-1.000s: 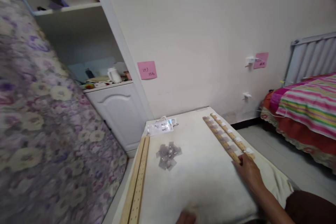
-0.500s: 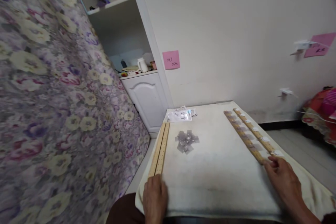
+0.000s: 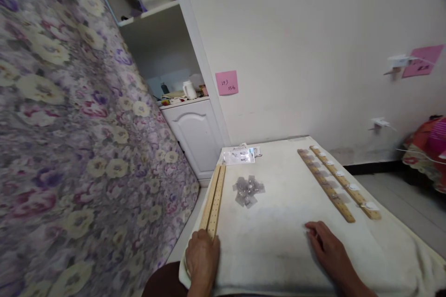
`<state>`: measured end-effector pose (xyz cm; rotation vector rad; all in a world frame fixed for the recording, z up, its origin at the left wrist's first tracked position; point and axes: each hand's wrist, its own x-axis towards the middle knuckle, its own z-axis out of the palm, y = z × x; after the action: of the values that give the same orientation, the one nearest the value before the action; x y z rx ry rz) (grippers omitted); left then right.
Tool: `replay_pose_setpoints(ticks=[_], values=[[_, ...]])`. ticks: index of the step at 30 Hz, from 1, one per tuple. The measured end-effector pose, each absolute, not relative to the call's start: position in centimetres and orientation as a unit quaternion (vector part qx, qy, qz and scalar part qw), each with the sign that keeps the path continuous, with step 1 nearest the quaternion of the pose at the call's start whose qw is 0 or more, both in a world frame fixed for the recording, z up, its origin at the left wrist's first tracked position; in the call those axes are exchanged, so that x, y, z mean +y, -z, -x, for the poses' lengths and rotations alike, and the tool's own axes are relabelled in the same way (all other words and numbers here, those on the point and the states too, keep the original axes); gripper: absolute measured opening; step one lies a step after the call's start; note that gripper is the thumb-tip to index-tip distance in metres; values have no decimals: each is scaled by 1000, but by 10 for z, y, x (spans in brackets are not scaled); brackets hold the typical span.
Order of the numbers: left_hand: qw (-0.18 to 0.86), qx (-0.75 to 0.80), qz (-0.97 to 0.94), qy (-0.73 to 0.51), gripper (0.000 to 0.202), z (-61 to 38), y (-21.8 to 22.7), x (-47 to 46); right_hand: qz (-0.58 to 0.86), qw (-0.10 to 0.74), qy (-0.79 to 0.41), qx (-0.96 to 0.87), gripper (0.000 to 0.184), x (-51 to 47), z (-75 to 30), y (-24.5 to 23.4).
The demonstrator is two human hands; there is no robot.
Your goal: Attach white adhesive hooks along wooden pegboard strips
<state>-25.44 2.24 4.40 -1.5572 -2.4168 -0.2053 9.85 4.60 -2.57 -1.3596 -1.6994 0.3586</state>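
My left hand [image 3: 202, 260] rests with curled fingers on the near end of a pair of wooden strips [image 3: 214, 197] lying along the left edge of a white cloth-covered table [image 3: 278, 250]. Flat on the cloth near the table's middle lies my right hand [image 3: 325, 248], fingers stretched out, holding nothing. To its right are two more wooden strips [image 3: 336, 190] carrying small white and grey patches. A pile of small grey plastic bags [image 3: 248, 189] sits ahead of my hands, with a clear packet [image 3: 239, 155] behind it.
A floral mattress [image 3: 69, 148] leans along the left. A white cupboard [image 3: 193, 132] with open shelves stands behind the table. Pink notes [image 3: 226, 82] are stuck on the wall. Striped bedding [image 3: 430, 146] is at the far right, with grey floor beside it.
My right hand left the near end of the right wooden strips and moved left onto the cloth. My left hand came into view and settled on the left strips.
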Motion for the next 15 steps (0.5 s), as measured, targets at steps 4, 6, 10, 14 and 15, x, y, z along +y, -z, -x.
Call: replay_pose_setpoints(ticks=[4,6,10,14,15], values=[[-1,-859,488,153,26,264,-54,26,549,462,-152,-680,20,47,-96,25],[-45,-864,468,180,28,272,-59,27,552,466,-161,-672,21,47,-97,22],[-89,-840,482,230,37,286,-62,30,556,469,-187,-660,22,46,-97,17],[-121,-803,502,298,47,290,-52,32,556,480,-226,-640,25,45,-97,14],[-128,-792,509,313,48,290,-49,31,557,485,-243,-629,26,45,-98,13]])
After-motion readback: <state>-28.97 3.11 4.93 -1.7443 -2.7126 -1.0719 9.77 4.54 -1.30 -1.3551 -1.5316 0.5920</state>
